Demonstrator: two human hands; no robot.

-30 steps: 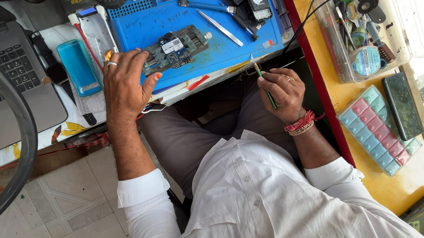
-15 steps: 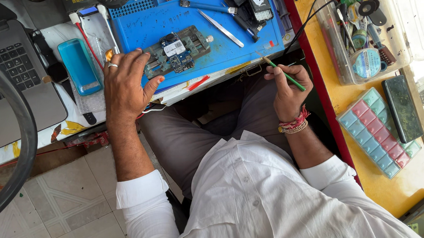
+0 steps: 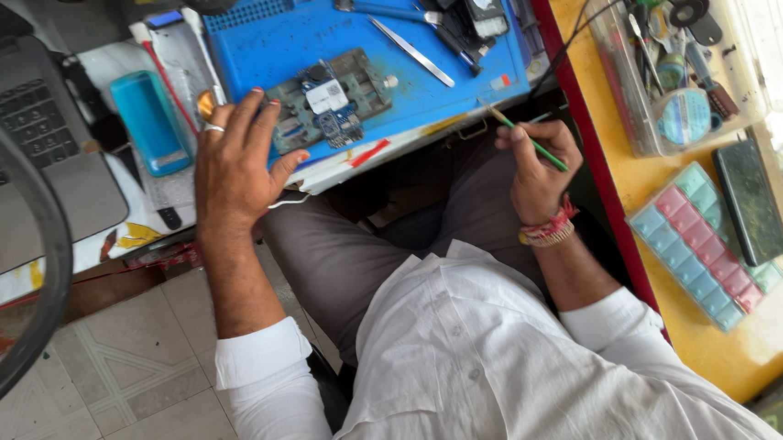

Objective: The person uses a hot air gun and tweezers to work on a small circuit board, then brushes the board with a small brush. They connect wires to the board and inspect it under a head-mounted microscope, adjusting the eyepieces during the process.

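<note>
My left hand [image 3: 233, 163] rests on the near edge of a blue work mat [image 3: 305, 28], its fingers touching a grey holder clamping a small circuit board [image 3: 333, 100]. My right hand [image 3: 539, 168] hovers above my lap beside the mat's right corner and grips a thin green brush [image 3: 525, 137], tip pointing up-left towards the mat. Silver tweezers [image 3: 414, 51] lie on the mat just right of the board.
A laptop [image 3: 14, 145] sits at the left, with a light-blue phone-shaped case [image 3: 150, 122] next to it. On the yellow bench at right stand a clear tray of tools [image 3: 683, 53], a pastel compartment box [image 3: 701, 244] and a dark phone [image 3: 750, 204].
My right hand has lifted from my lap towards the mat's corner, swinging the green brush so it now points up-left. My left hand has stayed on the board holder.
</note>
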